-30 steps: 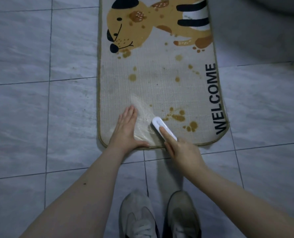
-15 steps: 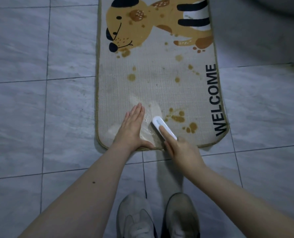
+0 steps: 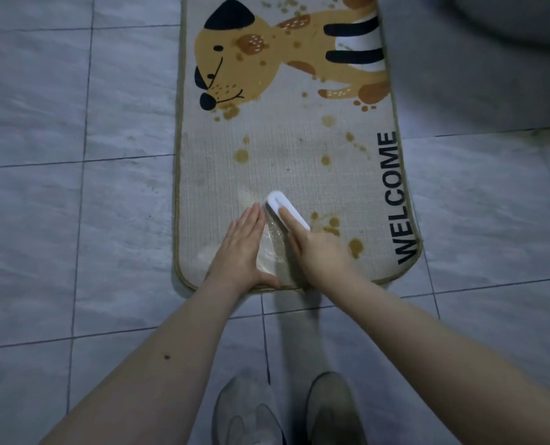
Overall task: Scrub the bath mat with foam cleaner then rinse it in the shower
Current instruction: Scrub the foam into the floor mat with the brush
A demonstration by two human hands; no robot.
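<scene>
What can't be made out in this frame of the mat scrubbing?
- Brush bristles: head view, hidden under its white back and the right hand.
- Bath mat far end: cut off by the top edge.
- Grey object at top right: blurred, cut by the frame corner.
- Mat under the left hand: covered by the flat palm.
- Shoes: cut off by the bottom edge.

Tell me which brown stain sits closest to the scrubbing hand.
The stain cluster just right of the white brush and right hand; the others lie farther up the mat.

Left hand [image 3: 242, 248] flat, right hand [image 3: 315, 248] curled
</scene>
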